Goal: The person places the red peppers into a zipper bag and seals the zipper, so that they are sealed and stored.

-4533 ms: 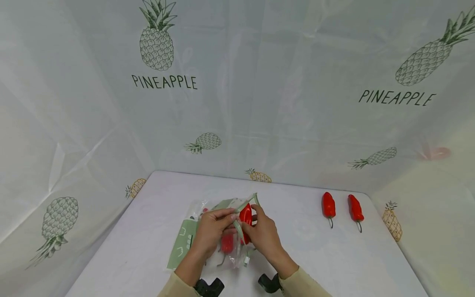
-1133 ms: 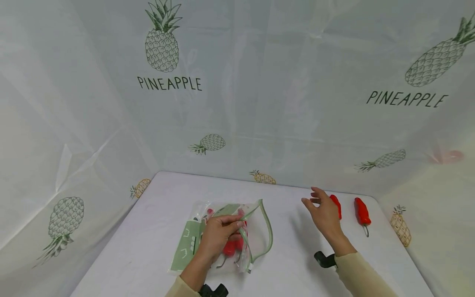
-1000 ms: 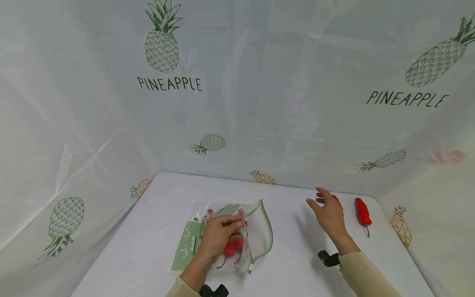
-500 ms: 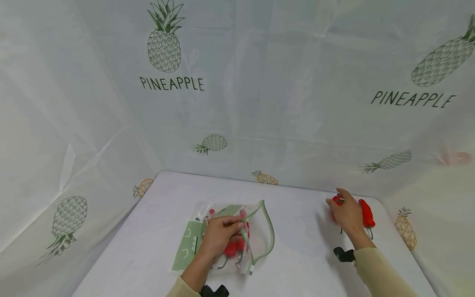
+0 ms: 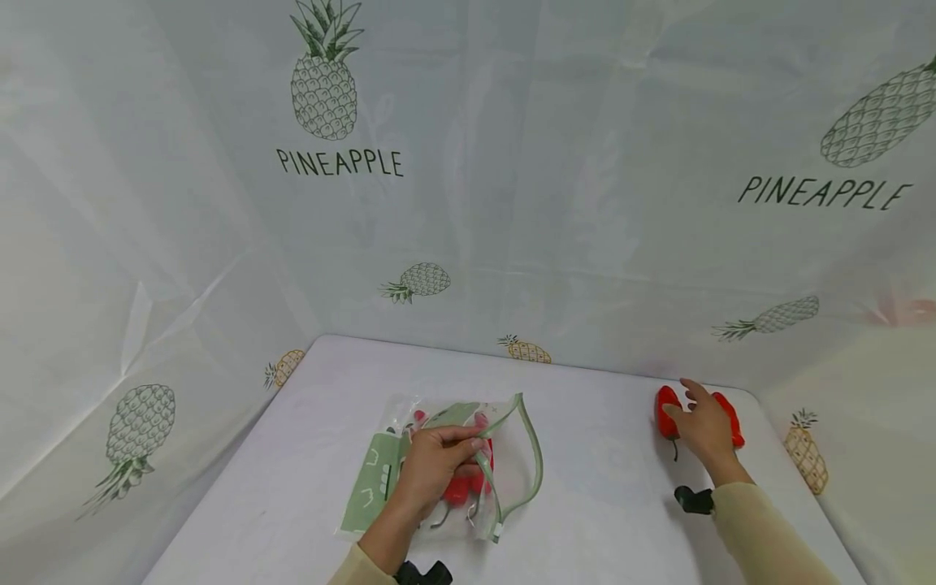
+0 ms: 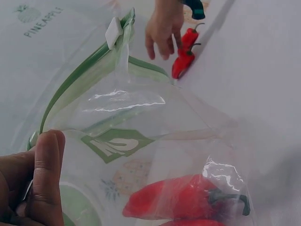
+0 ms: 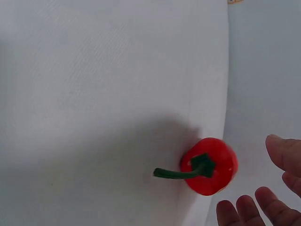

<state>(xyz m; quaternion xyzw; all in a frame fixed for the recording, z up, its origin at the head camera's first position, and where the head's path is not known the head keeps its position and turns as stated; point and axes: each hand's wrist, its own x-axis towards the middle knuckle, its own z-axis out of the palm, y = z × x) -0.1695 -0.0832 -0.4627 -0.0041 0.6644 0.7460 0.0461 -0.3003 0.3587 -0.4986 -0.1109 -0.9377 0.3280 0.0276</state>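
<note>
My left hand (image 5: 430, 465) pinches the green-edged mouth of a clear zip bag (image 5: 539, 463) between thumb and fingers. The bag lies on the table with its mouth spread to the right, and red peppers (image 5: 457, 490) show through the plastic. The left wrist view shows a pepper (image 6: 171, 195) with a dark green stem inside, and the white slider (image 6: 114, 33) on the zip. At the far right, my right hand (image 5: 704, 426) hovers with fingers apart between two red peppers, the left one (image 5: 666, 413) near its thumb, the right one (image 5: 730, 420) partly hidden behind it.
A white table (image 5: 585, 487) carries everything. Its back edge runs close behind the loose peppers, against a pale curtain (image 5: 548, 203) printed with pineapples. Green printed panels of the bag (image 5: 371, 479) lie to the left of my left hand.
My right hand was at the bag's mouth with a red pepper; it has since left the bag and travelled right to the two loose peppers. My left hand stays on the bag.
</note>
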